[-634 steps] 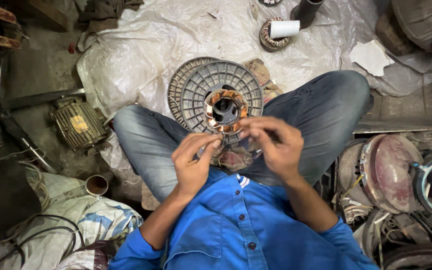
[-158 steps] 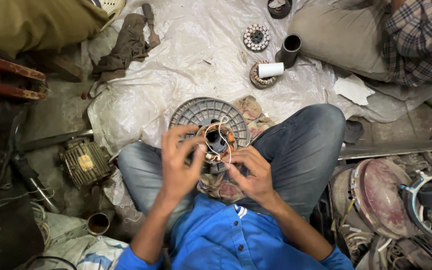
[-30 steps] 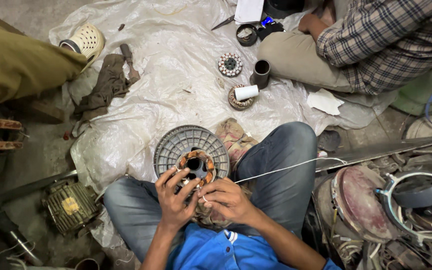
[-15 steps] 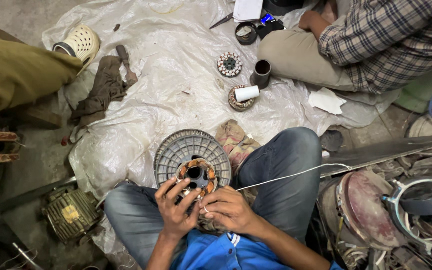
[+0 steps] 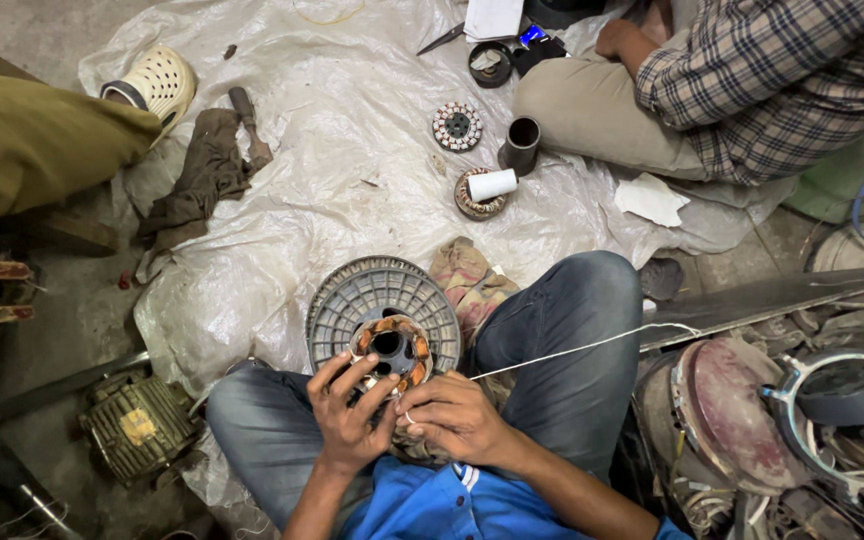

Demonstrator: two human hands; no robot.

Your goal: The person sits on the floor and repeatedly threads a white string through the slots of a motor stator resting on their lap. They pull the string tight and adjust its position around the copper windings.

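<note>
I sit cross-legged in jeans and a blue shirt. My left hand grips a round motor stator with copper-coloured windings, held above a grey ribbed spool that rests between my knees. My right hand pinches a white thread against the stator's near edge. The thread runs taut from my fingers to the right, over my right knee, toward the metal parts there. My fingers hide the lower part of the stator.
Another person in a plaid shirt sits at the far right on the plastic sheet. Two more stators, a dark tube and a white roll lie there. A small motor sits left, fan housings right.
My view has shifted slightly; the hands stay on the stator. The thread stays taut to the right, with my right hand drawn a little closer to the stator's edge.
</note>
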